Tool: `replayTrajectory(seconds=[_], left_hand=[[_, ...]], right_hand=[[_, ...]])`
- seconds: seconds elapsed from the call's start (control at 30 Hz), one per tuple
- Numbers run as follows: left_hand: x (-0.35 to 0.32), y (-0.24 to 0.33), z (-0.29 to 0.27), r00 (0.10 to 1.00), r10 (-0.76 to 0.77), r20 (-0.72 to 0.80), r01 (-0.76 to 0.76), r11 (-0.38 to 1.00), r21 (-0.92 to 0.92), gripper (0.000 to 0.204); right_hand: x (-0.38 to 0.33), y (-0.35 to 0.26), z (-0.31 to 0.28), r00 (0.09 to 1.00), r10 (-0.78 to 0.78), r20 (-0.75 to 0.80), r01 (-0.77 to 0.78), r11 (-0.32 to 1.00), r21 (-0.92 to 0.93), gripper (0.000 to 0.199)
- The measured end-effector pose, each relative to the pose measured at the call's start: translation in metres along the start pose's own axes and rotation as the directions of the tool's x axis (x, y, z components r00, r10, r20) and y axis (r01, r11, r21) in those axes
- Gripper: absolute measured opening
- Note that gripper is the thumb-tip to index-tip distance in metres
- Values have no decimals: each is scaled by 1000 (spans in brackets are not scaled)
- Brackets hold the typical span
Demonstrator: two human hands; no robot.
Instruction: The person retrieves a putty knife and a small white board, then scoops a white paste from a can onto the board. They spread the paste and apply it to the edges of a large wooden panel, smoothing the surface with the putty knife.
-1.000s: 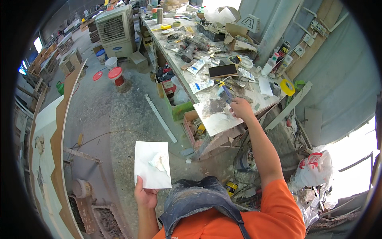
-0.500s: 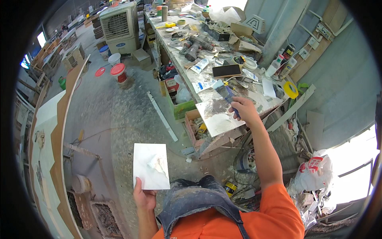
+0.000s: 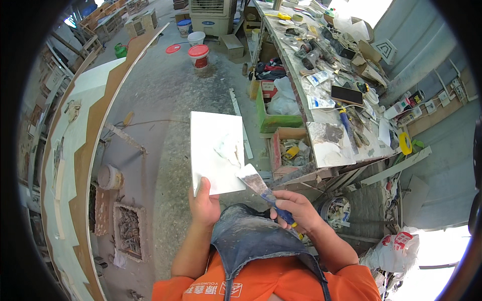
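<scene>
My left hand (image 3: 205, 204) grips a white rectangular board (image 3: 211, 140) by its lower edge, with the thumb on top. A smear of pale paste (image 3: 228, 150) lies on the board's right half. In my right hand (image 3: 296, 208) is a putty knife (image 3: 258, 184) with a blue handle and a wide metal blade. The blade's end is at the board's lower right edge, close to the paste; I cannot tell whether it touches.
A cluttered workbench (image 3: 321, 113) on the right carries a black phone (image 3: 346, 95), tubes, tools and a stained white panel (image 3: 329, 145). Boxes stand beneath it. On the left is a long white panel with a jagged brown border (image 3: 80, 165). Red-lidded bucket (image 3: 198, 56) stands ahead.
My right hand has come from the bench toward my body with the putty knife, now beside the board. My left hand has raised the board, and the view has shifted left.
</scene>
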State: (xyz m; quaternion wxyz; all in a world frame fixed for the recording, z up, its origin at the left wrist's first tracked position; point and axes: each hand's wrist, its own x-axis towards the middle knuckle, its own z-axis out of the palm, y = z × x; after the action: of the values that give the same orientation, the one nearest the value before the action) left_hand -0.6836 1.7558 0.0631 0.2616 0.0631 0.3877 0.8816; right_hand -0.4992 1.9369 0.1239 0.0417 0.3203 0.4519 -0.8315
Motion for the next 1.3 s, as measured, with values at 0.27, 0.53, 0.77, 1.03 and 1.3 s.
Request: replayTrajectory(seconds=[0.27,0.53,0.77,1.03,1.3], left_hand=[[9,41,-35,993,-71,-89,72,997,11,52],[17,46,-84,980,-70,-186,90,991,100,51],[23,62,-101,980,-46,-192,69,991,115,46],[39,92,-104,975,67,-212,-50,995,87,49],[51,114,-102,922,340,-183,-333,940,66,52]], right_hand=[[62,-30,49,709,-669,222,565,351,-747,38],[75,-54,102,769,-511,384,497,100,-862,37],[84,-68,120,819,-415,397,478,107,-872,36],[97,-64,158,734,-549,400,529,93,-844,32],[89,-1,156,952,122,281,-153,984,91,47]])
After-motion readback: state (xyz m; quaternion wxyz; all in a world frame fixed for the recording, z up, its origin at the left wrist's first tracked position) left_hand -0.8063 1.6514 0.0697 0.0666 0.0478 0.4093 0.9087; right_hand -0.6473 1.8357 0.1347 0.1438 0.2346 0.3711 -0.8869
